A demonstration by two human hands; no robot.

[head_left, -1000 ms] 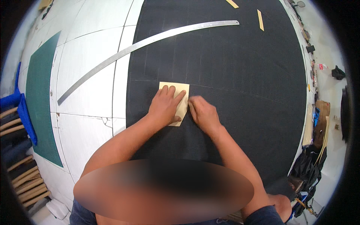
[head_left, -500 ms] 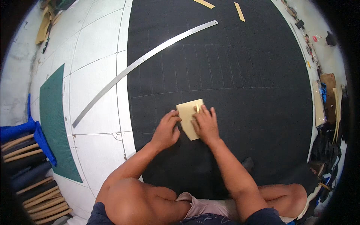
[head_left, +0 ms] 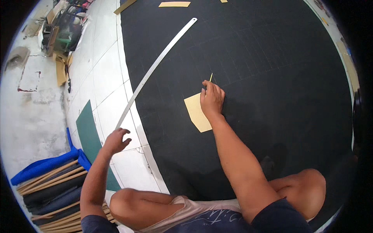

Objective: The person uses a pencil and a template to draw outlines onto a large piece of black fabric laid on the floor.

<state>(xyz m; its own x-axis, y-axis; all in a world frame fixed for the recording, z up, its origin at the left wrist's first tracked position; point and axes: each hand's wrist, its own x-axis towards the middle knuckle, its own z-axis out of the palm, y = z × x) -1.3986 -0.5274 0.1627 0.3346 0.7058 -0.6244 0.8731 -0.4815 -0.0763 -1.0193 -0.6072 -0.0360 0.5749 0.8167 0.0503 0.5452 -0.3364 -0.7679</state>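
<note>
A flat pale-yellow pattern piece (head_left: 197,112), squared at the top and slanted at its lower left, lies on black fabric (head_left: 248,116) marked with faint lines. My right hand (head_left: 213,99) is closed around a thin yellow pencil-like stick (head_left: 211,77) whose end sticks up past the fingers. That hand covers the piece's upper right edge. Far to the left, my left hand (head_left: 116,141) hovers at the near end of a long metal ruler (head_left: 155,65), thumb and fingers apart. Whether it touches the ruler I cannot tell. The ruler lies slantwise from the white tiles onto the fabric.
A green mat (head_left: 88,130) lies on the white tiled floor (head_left: 110,101) at left. Fabric rolls (head_left: 58,194) and a blue cloth (head_left: 46,167) are at the lower left. Another yellow strip (head_left: 175,4) rests at the fabric's far end. My bent knees flank the near edge.
My left hand has left the pattern piece and swung left to the ruler's near end. The right hand has shifted up along the piece. My view has turned left.
</note>
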